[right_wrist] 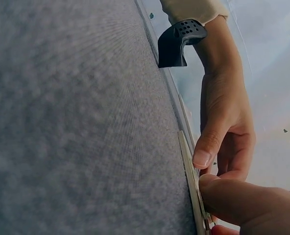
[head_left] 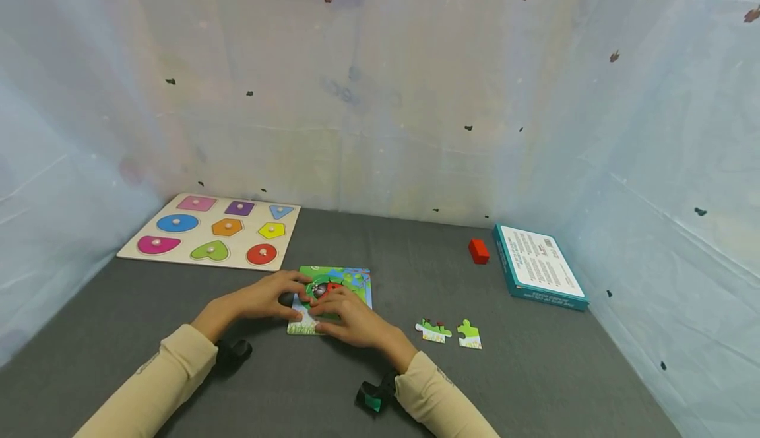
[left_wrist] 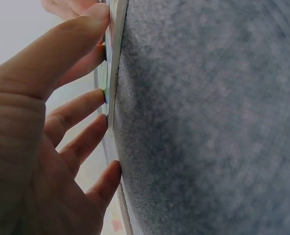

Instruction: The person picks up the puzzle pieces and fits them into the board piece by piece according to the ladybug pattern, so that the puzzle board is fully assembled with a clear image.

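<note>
A small square jigsaw puzzle [head_left: 359,281] with a ladybug picture lies flat on the grey table, partly covered by both hands. My left hand [head_left: 270,296] rests its fingertips on the puzzle's left side, the thumb near the front edge. From the right, my right hand [head_left: 353,322] touches the middle and front of the picture. In the left wrist view, the left hand [left_wrist: 61,127] has spread, slightly bent fingers along the puzzle's edge. The right thumb [right_wrist: 228,196] presses the puzzle in the right wrist view. Whether a loose piece lies under the fingers is hidden.
Two loose jigsaw pieces [head_left: 435,332] [head_left: 470,336] lie right of the hands. Further back are a red block [head_left: 478,251] and a teal-and-white box [head_left: 540,266]. A wooden shape board [head_left: 237,237] with knobbed pieces lies at the back left. Pale sheeting [head_left: 380,128] encloses the table.
</note>
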`<action>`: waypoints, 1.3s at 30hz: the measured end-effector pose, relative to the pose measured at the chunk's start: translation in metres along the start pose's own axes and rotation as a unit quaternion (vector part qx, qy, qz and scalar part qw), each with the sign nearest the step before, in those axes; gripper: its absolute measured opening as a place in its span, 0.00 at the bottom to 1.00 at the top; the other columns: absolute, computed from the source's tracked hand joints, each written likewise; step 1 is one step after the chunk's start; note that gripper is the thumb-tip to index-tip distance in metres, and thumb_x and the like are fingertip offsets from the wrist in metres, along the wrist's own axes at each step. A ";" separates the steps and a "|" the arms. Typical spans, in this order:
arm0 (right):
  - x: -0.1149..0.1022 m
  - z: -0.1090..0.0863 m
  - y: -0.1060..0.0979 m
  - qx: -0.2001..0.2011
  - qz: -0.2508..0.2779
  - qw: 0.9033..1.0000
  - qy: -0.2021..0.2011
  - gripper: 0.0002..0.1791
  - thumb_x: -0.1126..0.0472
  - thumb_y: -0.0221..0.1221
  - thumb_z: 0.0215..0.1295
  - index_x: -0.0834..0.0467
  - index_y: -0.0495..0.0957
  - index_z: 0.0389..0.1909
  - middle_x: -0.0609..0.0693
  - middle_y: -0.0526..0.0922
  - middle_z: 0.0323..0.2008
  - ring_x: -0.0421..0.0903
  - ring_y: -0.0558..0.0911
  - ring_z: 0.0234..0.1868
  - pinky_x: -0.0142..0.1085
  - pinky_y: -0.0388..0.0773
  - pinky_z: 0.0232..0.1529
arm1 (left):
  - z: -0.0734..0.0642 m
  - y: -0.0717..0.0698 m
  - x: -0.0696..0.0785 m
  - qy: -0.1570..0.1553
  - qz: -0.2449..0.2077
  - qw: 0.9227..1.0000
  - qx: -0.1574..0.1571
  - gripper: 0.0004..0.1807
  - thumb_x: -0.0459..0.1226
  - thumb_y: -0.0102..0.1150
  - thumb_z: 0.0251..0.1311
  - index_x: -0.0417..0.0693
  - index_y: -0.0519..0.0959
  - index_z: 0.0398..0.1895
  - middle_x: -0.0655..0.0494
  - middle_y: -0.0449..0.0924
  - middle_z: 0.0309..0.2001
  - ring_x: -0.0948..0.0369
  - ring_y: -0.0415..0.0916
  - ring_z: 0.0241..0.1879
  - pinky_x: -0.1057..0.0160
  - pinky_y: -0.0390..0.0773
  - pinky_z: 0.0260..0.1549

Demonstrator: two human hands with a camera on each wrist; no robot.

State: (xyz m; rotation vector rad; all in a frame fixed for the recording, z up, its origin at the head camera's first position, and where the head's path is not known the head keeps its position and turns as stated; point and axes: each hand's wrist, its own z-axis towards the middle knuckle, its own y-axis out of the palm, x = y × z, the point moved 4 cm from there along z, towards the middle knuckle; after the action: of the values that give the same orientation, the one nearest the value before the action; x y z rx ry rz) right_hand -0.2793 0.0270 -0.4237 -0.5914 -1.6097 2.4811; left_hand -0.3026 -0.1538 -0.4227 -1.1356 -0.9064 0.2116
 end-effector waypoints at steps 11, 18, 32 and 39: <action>0.010 -0.002 0.002 0.009 0.051 0.998 -0.030 0.18 0.59 0.62 0.60 0.60 0.79 0.50 0.52 0.78 0.53 0.47 0.72 0.57 0.39 0.60 0.62 | 0.001 0.001 0.001 0.011 0.027 1.000 0.005 0.12 0.51 0.64 0.53 0.58 0.76 0.35 0.43 0.68 0.59 0.42 0.64 0.57 0.37 0.63 0.52; 0.007 0.000 0.000 -0.007 0.019 1.000 -0.022 0.17 0.57 0.62 0.60 0.59 0.79 0.50 0.51 0.78 0.52 0.47 0.72 0.58 0.40 0.59 0.64 | 0.002 0.000 0.005 0.014 0.030 0.999 -0.007 0.12 0.50 0.63 0.55 0.57 0.75 0.36 0.41 0.65 0.62 0.42 0.62 0.59 0.37 0.62 0.53; 0.007 -0.014 -0.023 -0.024 0.074 0.996 0.036 0.20 0.56 0.63 0.60 0.58 0.77 0.52 0.51 0.76 0.51 0.44 0.73 0.51 0.31 0.70 0.52 | 0.001 0.004 0.003 0.005 0.018 1.000 -0.011 0.13 0.49 0.64 0.54 0.57 0.75 0.37 0.44 0.65 0.65 0.42 0.58 0.62 0.37 0.59 0.55; 0.013 -0.035 -0.045 0.016 0.058 0.996 0.063 0.24 0.56 0.63 0.59 0.59 0.75 0.55 0.52 0.74 0.53 0.47 0.72 0.54 0.39 0.71 0.53 | 0.001 0.005 0.001 -0.006 0.027 1.000 -0.014 0.13 0.51 0.63 0.54 0.59 0.75 0.37 0.47 0.64 0.65 0.44 0.57 0.63 0.38 0.59 0.56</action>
State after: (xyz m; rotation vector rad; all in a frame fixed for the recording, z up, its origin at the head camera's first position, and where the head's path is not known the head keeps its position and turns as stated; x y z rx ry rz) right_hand -0.2822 0.0800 -0.3990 -0.8409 -1.5295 2.4882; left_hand -0.3018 -0.1502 -0.4266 -1.1877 -0.8921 0.2505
